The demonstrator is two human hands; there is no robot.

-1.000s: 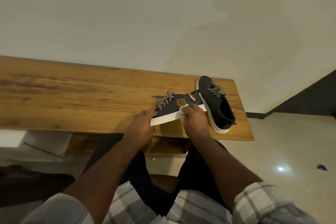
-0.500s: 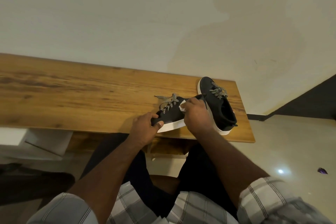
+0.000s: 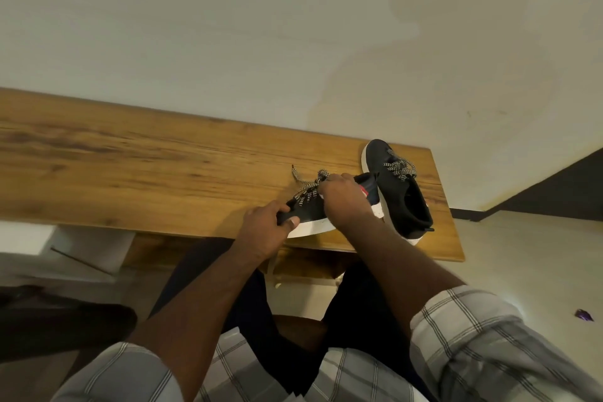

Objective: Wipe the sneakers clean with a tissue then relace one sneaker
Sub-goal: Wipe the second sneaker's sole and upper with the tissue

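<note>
While the left hand [image 3: 266, 232] grips the toe end of the near sneaker [image 3: 310, 210], thumb laid across the white sole edge and fingers curled over the dark upper, the right hand [image 3: 346, 199] sits curled over the middle of the same shoe by the laces. Whether the tissue is under that hand cannot be told. The near sneaker lies at the front edge of the wooden tabletop [image 3: 146, 170], tilted up on its side, white rubber sole toward the person. Its upper is dark woven fabric; a red and white tab shows beside the right hand, writing unreadable. Black-and-white patterned flat laces [image 3: 306, 188] trail loose from it onto the wood. The second sneaker [image 3: 396, 188] stands upright just behind, touching the first, same dark fabric, white sole, laces bunched on top. The tabletop is grained brown laminate with a squared edge. Both forearms are bare below rolled plaid sleeves [image 3: 473, 336].
</note>
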